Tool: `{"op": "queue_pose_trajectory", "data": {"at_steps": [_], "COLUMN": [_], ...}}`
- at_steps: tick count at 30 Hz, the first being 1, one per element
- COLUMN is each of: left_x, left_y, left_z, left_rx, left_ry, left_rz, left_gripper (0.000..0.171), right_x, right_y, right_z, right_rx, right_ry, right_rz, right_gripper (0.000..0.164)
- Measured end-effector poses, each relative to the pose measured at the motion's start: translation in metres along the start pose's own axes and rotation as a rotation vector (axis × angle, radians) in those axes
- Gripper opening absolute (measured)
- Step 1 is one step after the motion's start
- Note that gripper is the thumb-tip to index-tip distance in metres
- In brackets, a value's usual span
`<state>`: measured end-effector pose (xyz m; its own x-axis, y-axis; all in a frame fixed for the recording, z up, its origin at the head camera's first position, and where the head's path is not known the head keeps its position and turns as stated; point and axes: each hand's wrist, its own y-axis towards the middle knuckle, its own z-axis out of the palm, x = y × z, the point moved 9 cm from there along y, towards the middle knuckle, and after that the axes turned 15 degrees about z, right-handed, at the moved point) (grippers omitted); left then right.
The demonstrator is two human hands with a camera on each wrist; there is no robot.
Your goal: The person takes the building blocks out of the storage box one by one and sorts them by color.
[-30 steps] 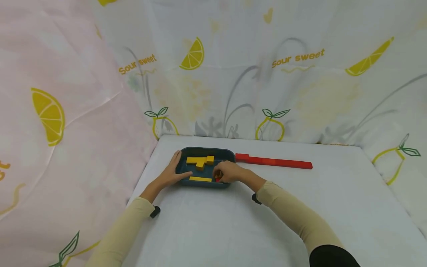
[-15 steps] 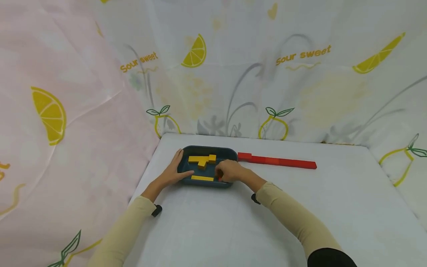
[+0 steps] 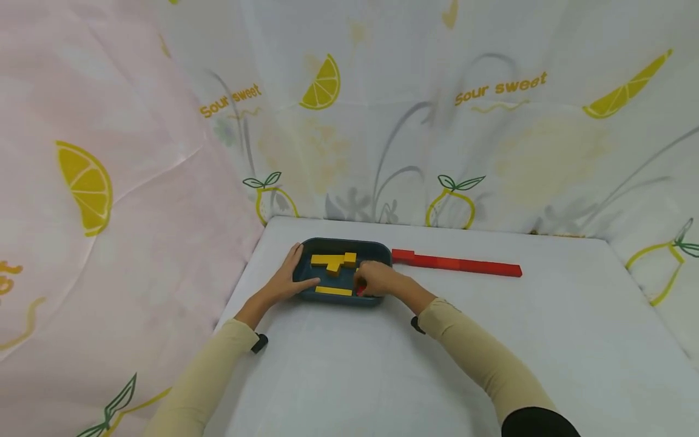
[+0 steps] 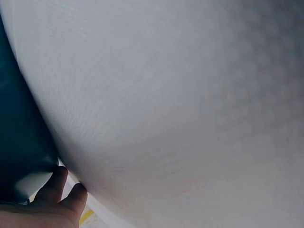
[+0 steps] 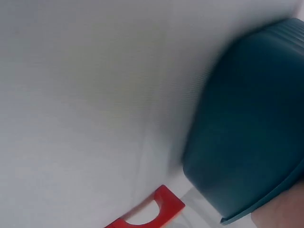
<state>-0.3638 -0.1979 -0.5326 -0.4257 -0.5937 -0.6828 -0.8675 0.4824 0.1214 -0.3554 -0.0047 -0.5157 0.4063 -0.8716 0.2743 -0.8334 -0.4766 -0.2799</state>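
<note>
1. L hand (image 3: 281,283) is bracing tray (image 3: 327,246) at its L end, fingers resting wide; loose hold's prob. risking slide.
2. R hand (image 3: 378,278) is pinching red block (image 3: 360,292) inside tray nr R end; slip's maybe risking bumping yellow bar (image 3: 334,291).

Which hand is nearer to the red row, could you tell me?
The right. The right hand reaches into the tray at its right end, close to the red row; the left hand is at the tray's left end.

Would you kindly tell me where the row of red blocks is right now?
In the head view, the row of red blocks lies on the white table, just right of the blue tray.
</note>
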Motion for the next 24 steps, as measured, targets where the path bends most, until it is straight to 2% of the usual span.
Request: {"op": "queue_pose_trajectory", "data": {"at_steps": [5,9,12,17,24], "left_x": [0.000,-0.001,-0.002,0.000,0.001], "left_y": [0.000,-0.001,-0.002,-0.002,-0.001], "left_z": [0.003,0.000,-0.001,-0.001,0.000], "left_rx": [0.010,0.001,-0.006,-0.016,-0.004], "left_ry": [0.007,0.011,0.012,0.001,0.006], "left_rz": [-0.004,-0.019,-0.020,-0.018,-0.030], "left_gripper": [0.112,0.111,0.111,0.111,0.113], "right_x": [-0.004,-0.003,-0.005,-0.006,-0.004], "right_y": [0.004,0.006,0.006,0.003,-0.001], "right_z": [0.006,0.003,0.001,-0.001,-0.007], "right_rx": [0.062,0.013,-0.027,-0.042,-0.072], "right_ry": [0.005,0.000,0.022,0.100,0.195], "right_rz": [0.050,0.046,0.046,0.041,-0.020], "right_gripper": [0.026,0.021,0.025,0.032,0.034]}}
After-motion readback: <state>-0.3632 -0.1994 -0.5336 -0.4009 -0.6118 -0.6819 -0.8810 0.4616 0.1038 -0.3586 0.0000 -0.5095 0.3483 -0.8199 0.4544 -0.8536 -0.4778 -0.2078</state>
